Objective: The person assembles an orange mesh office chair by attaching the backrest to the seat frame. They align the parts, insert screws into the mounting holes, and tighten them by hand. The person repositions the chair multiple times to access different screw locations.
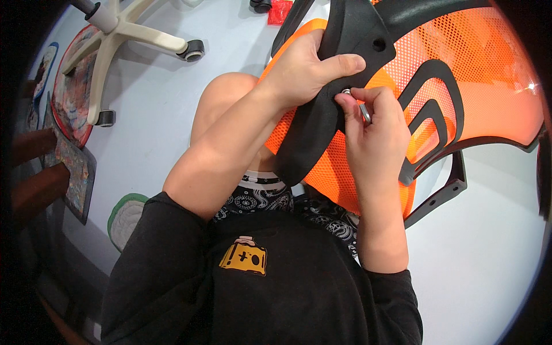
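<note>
A chair frame (pixel 310 135) is resting over the person's lap (pixel 261 198), with its mesh back (pixel 489 103) spreading to the right. The left hand (pixel 305 69) is lying on the frame; the right hand (pixel 379 123), holding a tool (pixel 365 114), is sitting nearer the body, to its right. Leftward, a wheeled base (pixel 118 29) is standing on the floor (pixel 155 129), a mat (pixel 73 95) lying partly behind its legs.
</note>
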The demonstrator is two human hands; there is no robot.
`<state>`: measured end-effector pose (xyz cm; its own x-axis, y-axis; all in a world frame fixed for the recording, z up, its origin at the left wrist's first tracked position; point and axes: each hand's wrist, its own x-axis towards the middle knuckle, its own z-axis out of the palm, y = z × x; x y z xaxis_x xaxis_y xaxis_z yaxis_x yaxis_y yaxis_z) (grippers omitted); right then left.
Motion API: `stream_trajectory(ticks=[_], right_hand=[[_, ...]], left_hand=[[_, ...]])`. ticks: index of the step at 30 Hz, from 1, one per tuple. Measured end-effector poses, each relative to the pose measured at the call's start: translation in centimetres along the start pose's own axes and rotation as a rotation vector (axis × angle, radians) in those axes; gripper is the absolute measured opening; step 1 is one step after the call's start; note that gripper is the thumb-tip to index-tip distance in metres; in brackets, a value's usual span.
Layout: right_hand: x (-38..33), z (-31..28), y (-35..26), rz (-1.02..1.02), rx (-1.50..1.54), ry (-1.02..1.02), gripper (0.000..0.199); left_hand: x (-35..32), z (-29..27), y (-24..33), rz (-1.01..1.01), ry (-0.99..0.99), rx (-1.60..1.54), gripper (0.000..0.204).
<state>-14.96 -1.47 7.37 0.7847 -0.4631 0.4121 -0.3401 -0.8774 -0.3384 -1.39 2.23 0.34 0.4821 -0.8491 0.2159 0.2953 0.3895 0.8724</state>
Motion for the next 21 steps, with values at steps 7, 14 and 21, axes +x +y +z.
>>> stream_trajectory(ticks=[7, 14, 21], right_hand=[[-0.2, -0.5, -0.2, -0.021, 0.021, -0.075, 0.019], [0.1, 0.4, -0.1, -0.021, 0.002, 0.006, 0.018], [0.3, 0.2, -0.1, -0.050, -0.001, 0.022, 0.019]], left_hand=[[0.1, -0.2, -0.3, 0.029, -0.020, 0.006, 0.041], [0.0, -0.2, -0.1, 0.015, -0.035, -0.060, 0.041], [0.1, -0.1, -0.2, 0.022, -0.026, -0.076, 0.040]])
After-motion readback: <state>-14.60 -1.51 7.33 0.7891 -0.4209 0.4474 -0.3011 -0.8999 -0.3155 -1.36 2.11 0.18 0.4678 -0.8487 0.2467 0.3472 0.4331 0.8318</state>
